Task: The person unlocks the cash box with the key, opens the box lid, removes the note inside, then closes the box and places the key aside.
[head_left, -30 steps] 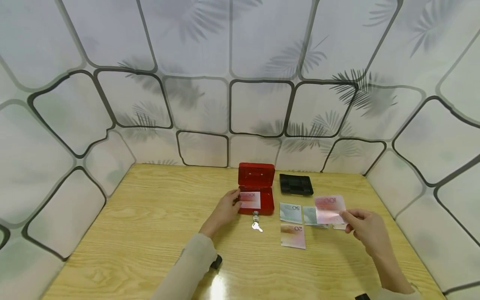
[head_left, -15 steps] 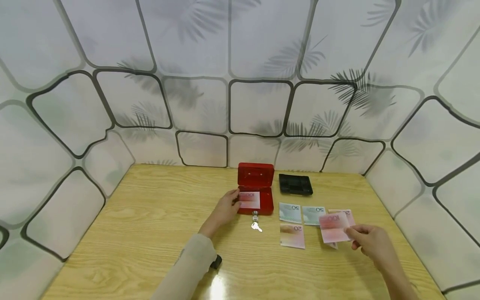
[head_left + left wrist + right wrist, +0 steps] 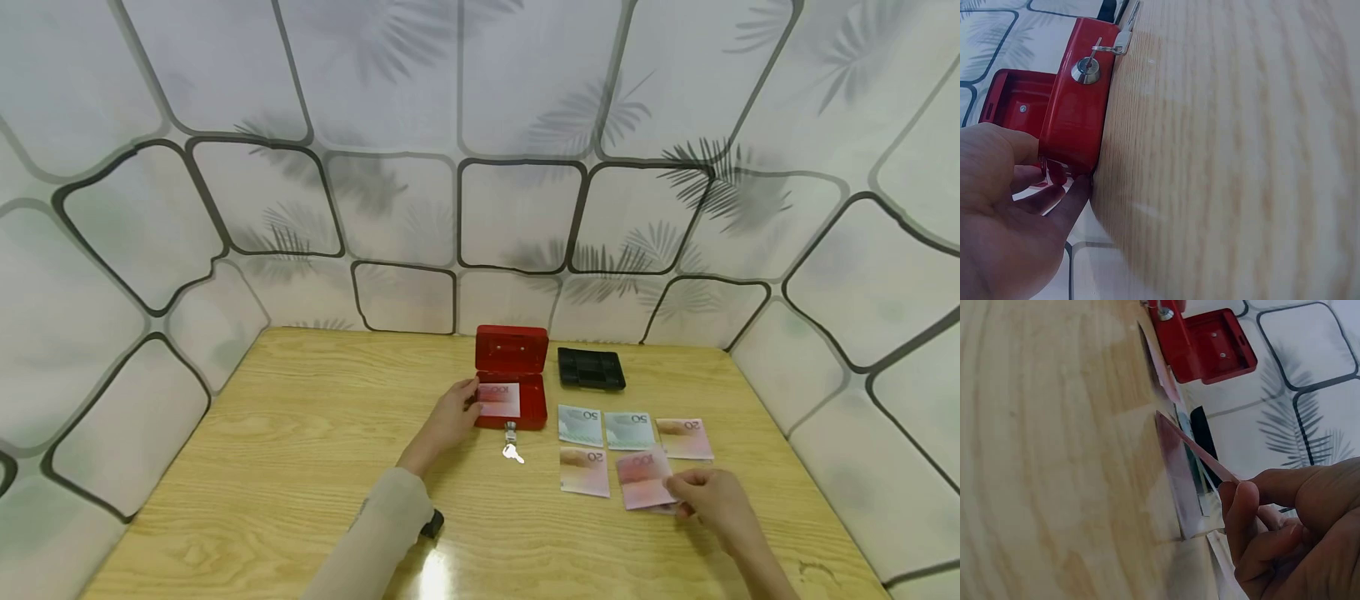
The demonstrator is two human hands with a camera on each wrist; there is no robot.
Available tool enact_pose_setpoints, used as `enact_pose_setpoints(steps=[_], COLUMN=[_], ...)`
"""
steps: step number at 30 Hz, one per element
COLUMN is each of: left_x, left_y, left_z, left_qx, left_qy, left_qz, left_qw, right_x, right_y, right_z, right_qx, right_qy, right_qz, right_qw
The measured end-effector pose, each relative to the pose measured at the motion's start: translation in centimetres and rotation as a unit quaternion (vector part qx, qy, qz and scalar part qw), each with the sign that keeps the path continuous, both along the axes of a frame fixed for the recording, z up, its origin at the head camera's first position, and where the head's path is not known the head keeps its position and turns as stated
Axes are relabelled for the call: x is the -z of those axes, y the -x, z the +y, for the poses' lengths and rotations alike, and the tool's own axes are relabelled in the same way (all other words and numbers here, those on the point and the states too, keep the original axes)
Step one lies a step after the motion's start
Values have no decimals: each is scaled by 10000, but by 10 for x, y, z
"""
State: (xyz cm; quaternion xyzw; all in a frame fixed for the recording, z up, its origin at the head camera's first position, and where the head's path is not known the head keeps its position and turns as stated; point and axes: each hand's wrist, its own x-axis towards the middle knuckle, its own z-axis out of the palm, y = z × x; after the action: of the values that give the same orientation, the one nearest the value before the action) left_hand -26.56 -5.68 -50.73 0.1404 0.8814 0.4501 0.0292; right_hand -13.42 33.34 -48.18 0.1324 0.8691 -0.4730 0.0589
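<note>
My left hand (image 3: 450,415) grips the left side of an open red cash box (image 3: 534,400); the left wrist view shows its fingers at the end of the box (image 3: 1082,94). A pink 100 banknote (image 3: 501,400) lies inside the box. My right hand (image 3: 716,502) pinches another 100 banknote (image 3: 643,479) between thumb and fingers at its right edge. In the right wrist view this banknote (image 3: 1204,455) slants up from the table, over another pink banknote (image 3: 1179,481) that is mostly hidden in the head view.
Two green 50 banknotes (image 3: 581,426) and two 20 banknotes (image 3: 585,472) lie flat around the right hand's work. Behind them sits a black compartment tray (image 3: 591,368). Keys (image 3: 513,452) hang from the box's front lock. Patterned walls bound the wooden table (image 3: 300,467).
My right hand has moved down and toward me with the 100 banknote, from above the 50 and 20 notes to the front row. The left hand stays at the box.
</note>
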Motion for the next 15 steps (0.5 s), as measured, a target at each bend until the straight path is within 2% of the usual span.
enact_pose_setpoints(steps=[6, 15], left_x=[-1, -1], left_y=[-1, -1], left_z=[0, -1], left_qx=[7, 17], left_qy=[-16, -34], left_qz=[-13, -16], left_qw=[10000, 10000], right_x=[7, 15], right_y=[-1, -4], right_z=[-5, -9], right_qx=[130, 38], right_qy=[-91, -921], right_qz=[-29, -14], right_qw=[9999, 9957])
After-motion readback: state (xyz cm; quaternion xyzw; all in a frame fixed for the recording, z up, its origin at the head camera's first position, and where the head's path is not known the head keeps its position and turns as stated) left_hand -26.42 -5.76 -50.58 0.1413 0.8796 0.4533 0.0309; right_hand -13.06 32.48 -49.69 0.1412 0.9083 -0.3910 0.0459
